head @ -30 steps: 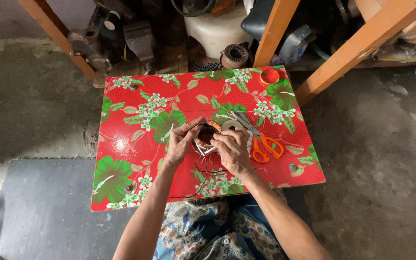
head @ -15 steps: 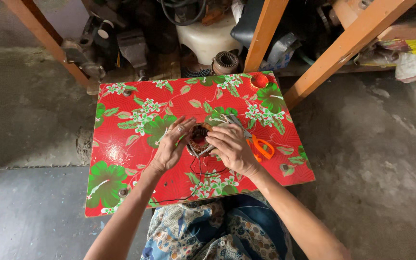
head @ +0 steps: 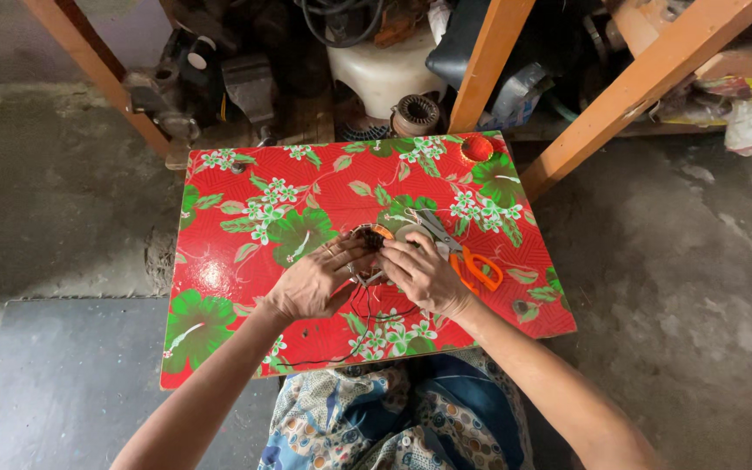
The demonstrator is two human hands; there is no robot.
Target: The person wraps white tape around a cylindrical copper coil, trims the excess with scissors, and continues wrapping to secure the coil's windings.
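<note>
A small round motor coil part [head: 371,237] with copper windings sits in the middle of a low table [head: 245,200] covered in red floral cloth. My left hand [head: 313,283] holds it from the left, fingers curled onto it. From the right, my right hand [head: 424,274] pinches at the same part, where thin wires stick out. Dark wires [head: 367,313] trail from it toward the table's near edge. Orange-handled scissors [head: 467,259] lie just right of my right hand.
A small red round lid [head: 477,147] rests at the table's far right corner. Behind the table stand orange wooden posts [head: 489,61], a white container [head: 385,74], a motor stator [head: 416,114] and metal parts. Concrete floor surrounds the table; patterned clothing covers my lap.
Both hands stay on the coil part with only small finger shifts. The view has drifted slightly, so the table sits a little differently in frame.
</note>
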